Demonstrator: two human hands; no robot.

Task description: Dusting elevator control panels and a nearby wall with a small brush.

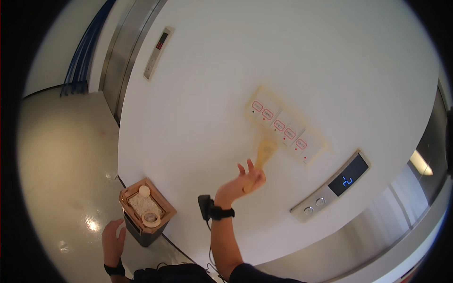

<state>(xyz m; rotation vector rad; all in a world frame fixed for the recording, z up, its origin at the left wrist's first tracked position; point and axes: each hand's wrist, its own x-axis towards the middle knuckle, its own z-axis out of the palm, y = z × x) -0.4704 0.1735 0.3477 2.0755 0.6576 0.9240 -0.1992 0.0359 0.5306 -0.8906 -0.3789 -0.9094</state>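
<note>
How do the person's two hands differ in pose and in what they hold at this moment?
The right hand is raised to the white wall and grips a brush under the row of switches; the left hand hangs low, empty and open, beside the brown-topped bin. The right forearm points up; the left stays near the floor. Both wear dark wristbands.

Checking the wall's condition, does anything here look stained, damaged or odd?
Yes: the white wall around the row of switches carries a yellowish-brown smear, right where the brush in the right hand touches.

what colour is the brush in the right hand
Tan, light wood-coloured brush, blurred; seen in the head view.
</note>
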